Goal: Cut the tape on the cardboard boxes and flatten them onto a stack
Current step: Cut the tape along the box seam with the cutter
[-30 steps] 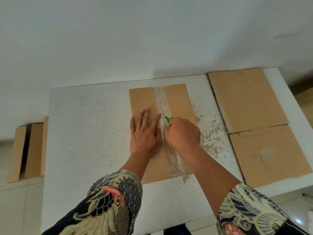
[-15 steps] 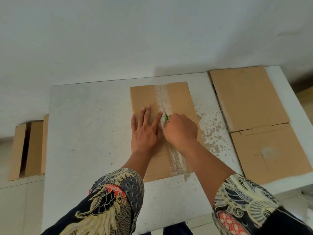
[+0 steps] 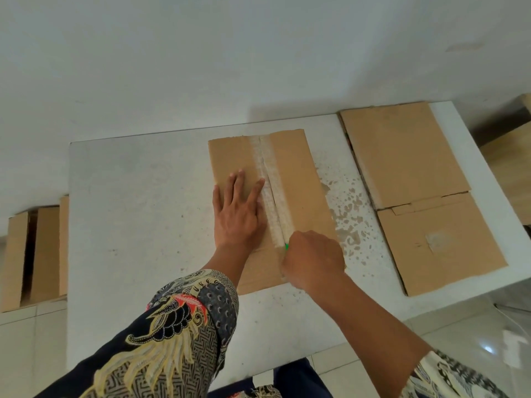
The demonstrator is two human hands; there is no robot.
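The left hand [image 3: 237,216] is lying flat on the cardboard box [image 3: 298,179], fingers straight and slightly spread, pressing the cardboard just to the left of the tape [image 3: 271,191]. The right hand [image 3: 314,259] is curling into a fist round a small green cutter [image 3: 286,247], of which only a green tip is showing at the thumb side; that tip is sitting on the near part of the tape line. The blade itself is hidden by the fist. The two hands are lying side by side, close but not touching.

The box is lying on the white tabletop [image 3: 138,225], near its middle, with its long side running away from the person. The pale, wrinkled tape is running down its centre seam from the far edge toward the near edge, and a dark slit is showing along the seam beyond the cutter.

To the right, a stack of flattened boxes [image 3: 416,191] is lying on the tabletop, its near corner reaching past the tabletop's edge. Brownish speckles are marking the tabletop between the box and the stack. To the left, beyond the tabletop, more cardboard [image 3: 37,254] is standing on the tiled floor [image 3: 28,354]. Patterned sleeves [image 3: 184,326] are covering both upper arms.
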